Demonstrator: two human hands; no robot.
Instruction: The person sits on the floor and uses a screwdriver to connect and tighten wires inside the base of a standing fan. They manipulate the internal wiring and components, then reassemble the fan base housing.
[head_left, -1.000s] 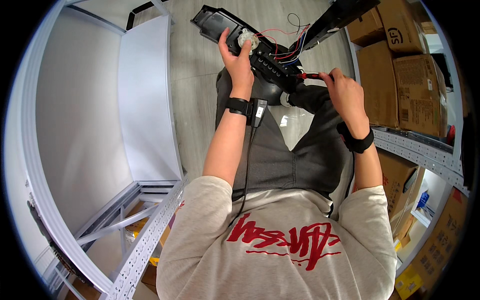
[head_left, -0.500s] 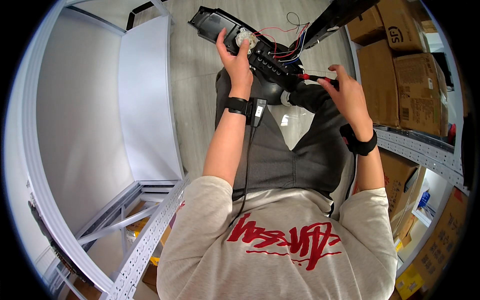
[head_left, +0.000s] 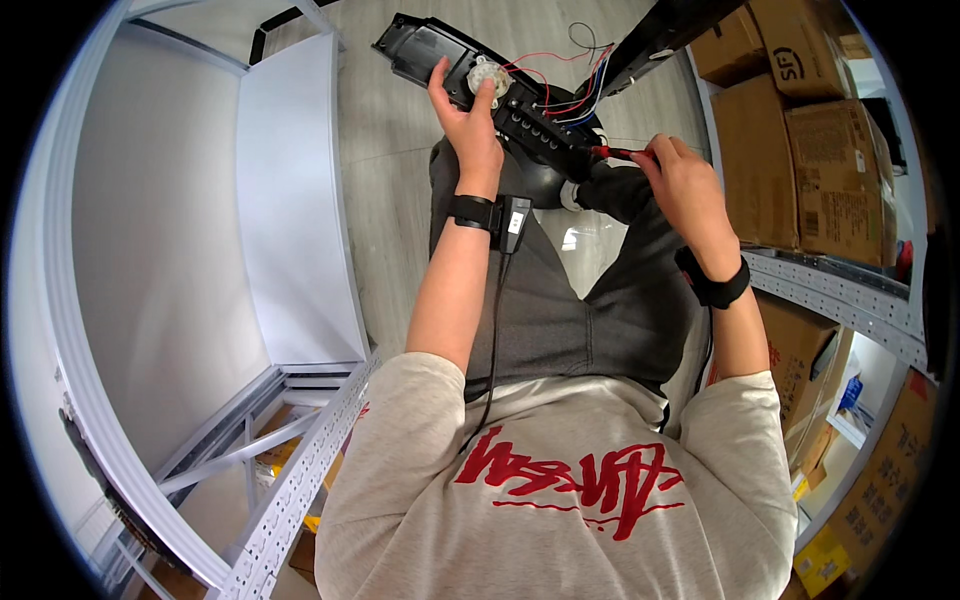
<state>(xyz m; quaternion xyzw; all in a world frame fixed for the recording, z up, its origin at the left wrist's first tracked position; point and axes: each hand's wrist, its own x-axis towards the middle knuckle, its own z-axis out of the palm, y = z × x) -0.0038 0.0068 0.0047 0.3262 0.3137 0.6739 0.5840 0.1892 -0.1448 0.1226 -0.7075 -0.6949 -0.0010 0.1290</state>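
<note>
My left hand (head_left: 474,138) grips a long black plastic housing (head_left: 545,150), thumb against a round whitish part (head_left: 488,68) and a finger along the dark panel. Several red, white and blue wires (head_left: 599,82) run from the housing toward a tall black piece (head_left: 660,45). In my right hand (head_left: 688,195), closed fingers hold a red and black screwdriver (head_left: 612,153) at its handle end. It lies almost level, pointing left at the housing's right end. Whether its tip sits in a screw is too small to tell.
Under the housing is a dark rounded base (head_left: 541,185) between my legs. Metal shelving with cardboard boxes (head_left: 838,180) stands close on the right. On the left is a white shelf frame (head_left: 300,200). Cables hang from both wrist straps.
My right hand has shifted slightly left, and its raised forefinger has come down to close on the screwdriver. My left hand and the housing have moved a little left.
</note>
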